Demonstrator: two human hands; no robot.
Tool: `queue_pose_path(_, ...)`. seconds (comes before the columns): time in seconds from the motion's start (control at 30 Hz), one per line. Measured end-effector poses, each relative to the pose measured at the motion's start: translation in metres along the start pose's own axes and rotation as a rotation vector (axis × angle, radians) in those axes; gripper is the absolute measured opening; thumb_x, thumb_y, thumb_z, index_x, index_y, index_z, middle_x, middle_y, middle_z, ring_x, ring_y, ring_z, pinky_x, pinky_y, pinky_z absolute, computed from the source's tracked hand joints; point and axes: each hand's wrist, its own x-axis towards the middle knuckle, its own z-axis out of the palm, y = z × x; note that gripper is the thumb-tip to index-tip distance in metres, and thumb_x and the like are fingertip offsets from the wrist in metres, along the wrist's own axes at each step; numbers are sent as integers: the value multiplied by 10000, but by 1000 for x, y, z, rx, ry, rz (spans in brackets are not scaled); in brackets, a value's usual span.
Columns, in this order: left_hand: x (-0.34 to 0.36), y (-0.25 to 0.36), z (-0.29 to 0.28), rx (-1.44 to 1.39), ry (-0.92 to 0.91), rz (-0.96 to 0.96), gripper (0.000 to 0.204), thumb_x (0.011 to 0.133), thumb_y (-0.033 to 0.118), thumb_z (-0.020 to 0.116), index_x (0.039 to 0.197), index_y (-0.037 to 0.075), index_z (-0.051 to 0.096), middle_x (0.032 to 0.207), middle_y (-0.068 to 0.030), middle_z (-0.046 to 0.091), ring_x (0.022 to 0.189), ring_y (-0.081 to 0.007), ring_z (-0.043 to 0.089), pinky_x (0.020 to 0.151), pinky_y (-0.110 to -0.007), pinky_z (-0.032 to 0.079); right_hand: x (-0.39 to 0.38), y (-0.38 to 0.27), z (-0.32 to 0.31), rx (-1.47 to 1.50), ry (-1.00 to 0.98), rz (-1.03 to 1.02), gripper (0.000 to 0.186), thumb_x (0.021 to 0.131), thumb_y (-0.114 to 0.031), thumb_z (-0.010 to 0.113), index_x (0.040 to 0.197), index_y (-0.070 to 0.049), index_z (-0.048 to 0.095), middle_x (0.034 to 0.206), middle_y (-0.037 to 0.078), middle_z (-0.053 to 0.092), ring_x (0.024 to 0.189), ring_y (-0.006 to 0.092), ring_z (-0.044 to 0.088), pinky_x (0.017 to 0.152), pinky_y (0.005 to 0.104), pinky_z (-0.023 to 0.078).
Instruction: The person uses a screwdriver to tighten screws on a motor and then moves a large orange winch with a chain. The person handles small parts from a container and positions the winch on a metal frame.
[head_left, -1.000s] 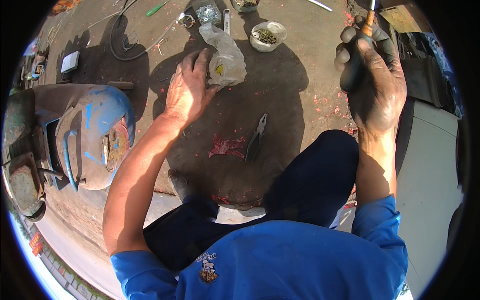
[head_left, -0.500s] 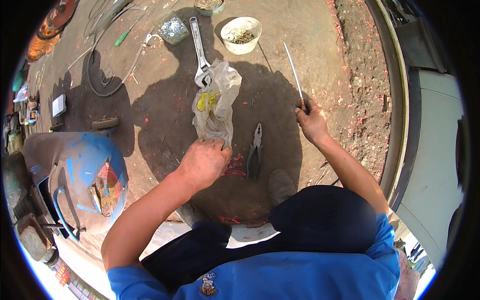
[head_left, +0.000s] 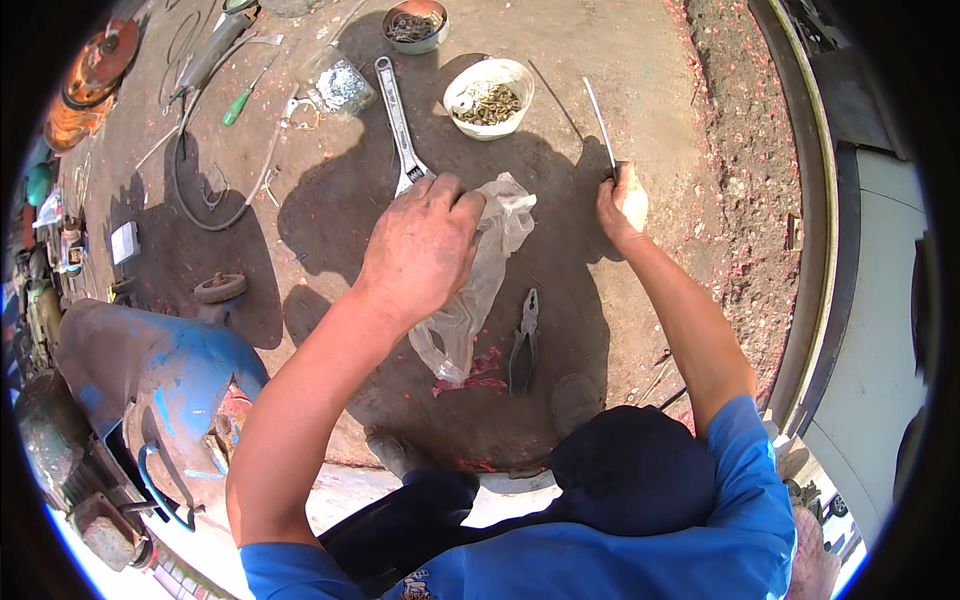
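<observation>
My left hand [head_left: 420,240] is closed on a crumpled clear plastic bag [head_left: 450,330], which trails toward me over some pink scraps [head_left: 470,375]; its fingertips are hidden, beside the head of an adjustable wrench [head_left: 398,125]. Off to the right, my right hand [head_left: 620,205] grips a screwdriver [head_left: 600,120], its thin shaft pointing away from me and the handle mostly covered by the fingers. Pliers [head_left: 523,335] lie on the ground to the right of the bag. Beyond the hands stand a white bowl of small metal parts [head_left: 487,98] and a clear container of washers [head_left: 342,88].
A dented blue tank [head_left: 170,370] with a wheel stands at the left. A second bowl [head_left: 415,28], hose [head_left: 230,215], green-handled screwdriver [head_left: 236,108] and orange discs [head_left: 100,60] lie farther off. A ledge [head_left: 800,250] and pale panel [head_left: 865,310] run along the right.
My right hand has dropped from near the camera and reached forward with the screwdriver. My left hand has moved forward from the bag's near end, and the bag is turned, its yellow patch no longer showing.
</observation>
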Motion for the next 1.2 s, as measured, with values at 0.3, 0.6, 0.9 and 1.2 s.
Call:
queue_pose_path(0.3, 106, -52, 86, 350, 75, -14, 195, 764, 122, 586, 937, 37, 616, 996, -75, 598, 1006, -240, 574, 1012, -457, 358, 10, -7, 11, -69, -30, -31, 169, 779, -63, 527, 925, -12, 460, 801, 188, 542, 733, 390, 557, 647, 456, 456)
queue_pose_path(0.6, 46, 18, 136, 174, 116, 74, 211, 712, 148, 587, 890, 48, 637, 842, -54, 585, 844, -200, 571, 853, -476, 428, 13, 8, 23, 44, 5, -66, 147, 763, -38, 541, 899, -44, 487, 770, 162, 524, 687, 382, 550, 618, 461, 456)
queue_pose_path(0.9, 31, 19, 92, -323, 198, 68, 178, 654, -23, 600, 819, 34, 562, 891, -106, 556, 791, -297, 570, 693, -382, 477, 18, 17, 29, 60, 64, -159, 182, 744, -34, 564, 921, -53, 524, 792, 136, 568, 690, 338, 582, 591, 433, 475)
queue_pose_path(1.2, 129, 27, 148, 0, -256, -145, 182, 773, -4, 493, 926, -14, 591, 922, -219, 605, 870, -391, 602, 783, -461, 482, 21, 23, 27, 100, 84, -193, 191, 719, -35, 577, 899, -46, 514, 756, 132, 553, 664, 329, 572, 575, 430, 475)
